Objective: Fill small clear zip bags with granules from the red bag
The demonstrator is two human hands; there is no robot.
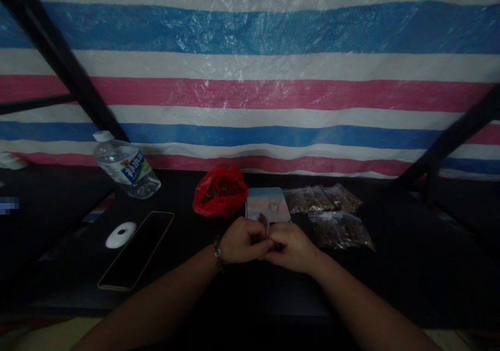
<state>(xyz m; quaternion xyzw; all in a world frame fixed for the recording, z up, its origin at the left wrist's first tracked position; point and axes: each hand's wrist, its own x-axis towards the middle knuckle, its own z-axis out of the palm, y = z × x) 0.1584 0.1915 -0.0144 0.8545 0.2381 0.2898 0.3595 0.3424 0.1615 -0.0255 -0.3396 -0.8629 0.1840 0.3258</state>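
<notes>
Plastic packet (pixel 263 220) is between your two hands, at the middle of the near part of the black table (pixel 414 257), just on the near side of a flat, pale-topped device (pixel 258 200). Only its upper edge and a dark reddish patch show; your fingers hide the rest, so you cannot tell how full it is. Your left hand (pixel 242 240) has its fingers curled and its thumb pressed in, clamped on the packet. Your right hand (pixel 292 247) is bent in from the other side, its fingers drawn together on the same packet, though their tips are partly hidden. You wear a beaded bracelet (pixel 217 253) on your left wrist.

On the device lies a small clear object (pixel 274 204), too dim to name. Left of it, an open red bag (pixel 228 209) holds loose brown pieces (pixel 213 192). To its right, you have clear filled bags in two groups: a far row (pixel 312 199) of overlapping ones and a near group (pixel 339 231), all with brown contents.

Farther left, a phone (pixel 136 252) lies flat beside a white rounded object (pixel 120 235) with a dark centre. Beyond them a clear bottle (pixel 127 168) with a white cap appears tilted. Striped sheeting (pixel 250 96) spans the far side.
</notes>
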